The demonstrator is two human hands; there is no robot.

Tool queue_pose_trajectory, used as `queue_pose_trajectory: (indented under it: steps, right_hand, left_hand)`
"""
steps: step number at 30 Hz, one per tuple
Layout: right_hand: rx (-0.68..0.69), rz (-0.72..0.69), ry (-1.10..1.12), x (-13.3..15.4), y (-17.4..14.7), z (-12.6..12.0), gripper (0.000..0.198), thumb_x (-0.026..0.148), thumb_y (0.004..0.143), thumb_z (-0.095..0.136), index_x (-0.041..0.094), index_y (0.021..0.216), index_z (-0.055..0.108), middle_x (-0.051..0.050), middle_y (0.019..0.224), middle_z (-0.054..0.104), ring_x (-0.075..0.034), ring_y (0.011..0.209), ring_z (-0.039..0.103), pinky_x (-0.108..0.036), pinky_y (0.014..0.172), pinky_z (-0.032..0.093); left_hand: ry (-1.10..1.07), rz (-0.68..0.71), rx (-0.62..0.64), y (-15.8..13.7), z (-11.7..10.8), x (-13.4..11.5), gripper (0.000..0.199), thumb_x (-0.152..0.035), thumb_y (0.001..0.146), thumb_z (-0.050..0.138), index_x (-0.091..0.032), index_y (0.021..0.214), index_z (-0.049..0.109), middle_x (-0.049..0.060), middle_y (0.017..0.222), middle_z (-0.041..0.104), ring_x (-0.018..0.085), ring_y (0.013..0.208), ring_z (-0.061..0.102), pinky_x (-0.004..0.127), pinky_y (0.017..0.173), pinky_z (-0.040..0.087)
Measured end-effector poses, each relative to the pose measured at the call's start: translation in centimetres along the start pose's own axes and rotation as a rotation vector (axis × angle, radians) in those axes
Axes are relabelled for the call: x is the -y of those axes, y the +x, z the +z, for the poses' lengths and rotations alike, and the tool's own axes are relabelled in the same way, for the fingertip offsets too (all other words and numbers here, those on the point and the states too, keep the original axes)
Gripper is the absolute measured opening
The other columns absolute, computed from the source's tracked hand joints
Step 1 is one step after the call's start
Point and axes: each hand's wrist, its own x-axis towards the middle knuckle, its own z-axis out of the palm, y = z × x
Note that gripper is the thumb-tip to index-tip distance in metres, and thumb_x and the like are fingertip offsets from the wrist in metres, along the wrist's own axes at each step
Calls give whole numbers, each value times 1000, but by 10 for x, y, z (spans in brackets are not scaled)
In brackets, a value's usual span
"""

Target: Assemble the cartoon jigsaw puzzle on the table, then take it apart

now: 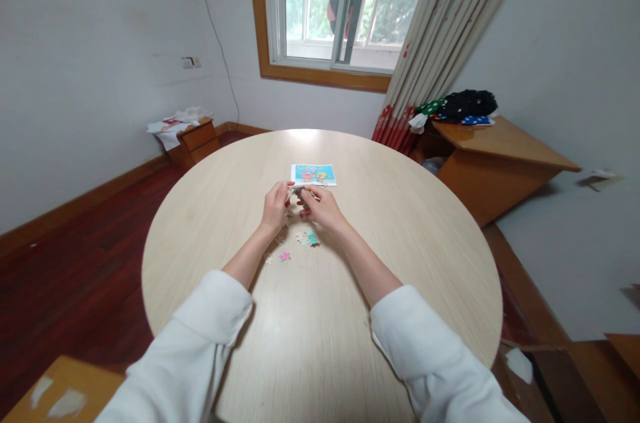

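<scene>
Over the middle of the round table (310,336), my left hand (275,206) and my right hand (324,207) meet with bent fingers. Between them they hold a small cluster of jigsaw puzzle pieces (299,192); its exact make-up is partly hidden by the fingers. Loose puzzle pieces (311,238) in teal and beige lie just below the hands. A pink puzzle piece (285,256) rests closer to me, beside a few small pale ones. Just beyond my fingertips lies a blue picture card (314,174) with pink and yellow cartoon figures.
A tilted wooden cabinet (500,143) with dark cloth (470,104) on it stands right of the table. At the far left is a small drawer chest (199,138) bearing white cloth. A curtain (430,43) hangs beside the window. A wooden stool (65,390) stands at the near left.
</scene>
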Motion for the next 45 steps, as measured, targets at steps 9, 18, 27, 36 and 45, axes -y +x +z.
queue_pose_trajectory:
  steps: [9, 18, 27, 36, 45]
  right_hand:
    - [-306, -12, -219, -9, 13, -15, 32, 47, 73, 56, 17, 60, 57, 0, 57, 56, -15, 57, 52, -27, 56, 43]
    - [-239, -126, -194, 0, 10, -17, 33, 46, 73, 56, 17, 56, 54, 1, 55, 55, -13, 55, 49, -25, 55, 38]
    - [-193, -173, -202, 0, 14, -21, 23, 35, 78, 55, 15, 78, 66, -5, 74, 68, -16, 71, 62, -30, 70, 48]
    - [120, 84, -984, -11, 0, -42, 93, 50, 59, 76, 23, 140, 39, -18, 149, 31, -34, 138, 26, -52, 107, 26]
    - [226, 60, -1089, -11, 1, -45, 72, 37, 63, 77, 23, 130, 53, -14, 135, 50, -31, 125, 46, -46, 102, 35]
  left_hand:
    - [233, 71, 193, -6, 5, -2, 32, -35, 63, 73, -18, 89, 66, 4, 92, 64, 18, 85, 56, 27, 78, 41]
    - [408, 228, 215, -3, 2, 4, 18, -30, 71, 61, -16, 83, 65, 4, 85, 69, 17, 81, 62, 30, 77, 47]
    - [308, 124, 189, 2, -2, 9, 15, -29, 73, 57, -15, 77, 63, -3, 54, 55, 10, 51, 50, 23, 53, 41]
    - [757, 138, 522, 12, -29, 10, 57, -38, 63, 72, -18, 115, 61, 13, 118, 59, 27, 109, 56, 42, 96, 42]
    - [970, 163, 804, 13, -40, 2, 57, -34, 63, 71, -19, 118, 62, 11, 121, 60, 28, 115, 51, 44, 102, 37]
